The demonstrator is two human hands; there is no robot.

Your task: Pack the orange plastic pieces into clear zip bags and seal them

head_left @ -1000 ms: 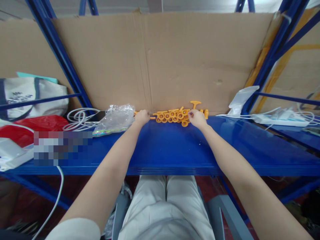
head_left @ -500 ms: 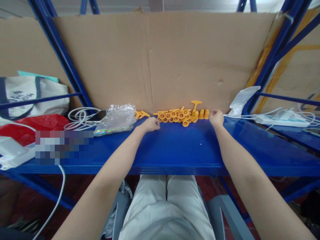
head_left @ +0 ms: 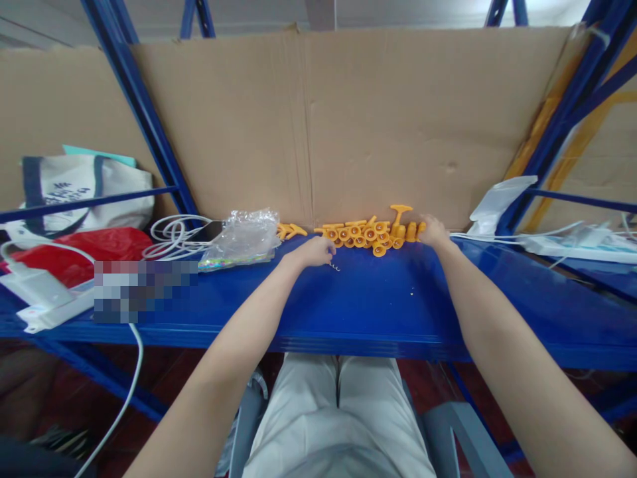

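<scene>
So my left hand (head_left: pixel 316 251) is pinching a metal spiral (head_left: pixel 335 267) in front of the orange cup pile (head_left: pixel 369 234), my right hand (head_left: pixel 434 232) curls at its right end (can't tell if gripping), and only one T-piece (head_left: pixel 401 208) behind it looks fitted, the rest loose.

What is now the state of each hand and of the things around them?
Left hand: closed
Metal spiral: sticking out from left hand
Right hand: at upright yellow cups, grip unclear
Piled yellow cups: lying, many open ends facing outward
Yellow T-piece: standing, handle on top
Leftmost yellow pieces: lying
Clear bag: crumpled
White cable: coiled
</scene>
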